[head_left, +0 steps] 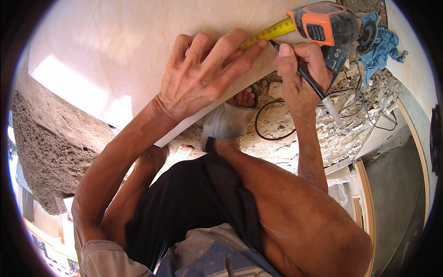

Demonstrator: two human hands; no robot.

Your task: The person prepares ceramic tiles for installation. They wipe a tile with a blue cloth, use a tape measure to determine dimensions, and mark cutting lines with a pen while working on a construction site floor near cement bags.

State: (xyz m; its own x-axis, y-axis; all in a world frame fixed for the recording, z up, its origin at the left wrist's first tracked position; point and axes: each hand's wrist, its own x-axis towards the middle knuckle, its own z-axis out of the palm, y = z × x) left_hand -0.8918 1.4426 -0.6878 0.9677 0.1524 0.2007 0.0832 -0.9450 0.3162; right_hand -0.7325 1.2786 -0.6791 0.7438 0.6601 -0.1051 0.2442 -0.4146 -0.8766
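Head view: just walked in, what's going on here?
A person's left hand is spread over a pale panel, fingers at the yellow tape blade drawn from an orange-and-black tape case. The right hand grips a black pen, its tip near the panel's edge, close to the blade; contact is unclear. A blue cloth lies beyond the case.

Orange-black tape measure (pixel 325 25) lay upper right, yellow blade (pixel 278 29) out on pale slab (pixel 115 37); black marker (pixel 313 84) slanted just below.
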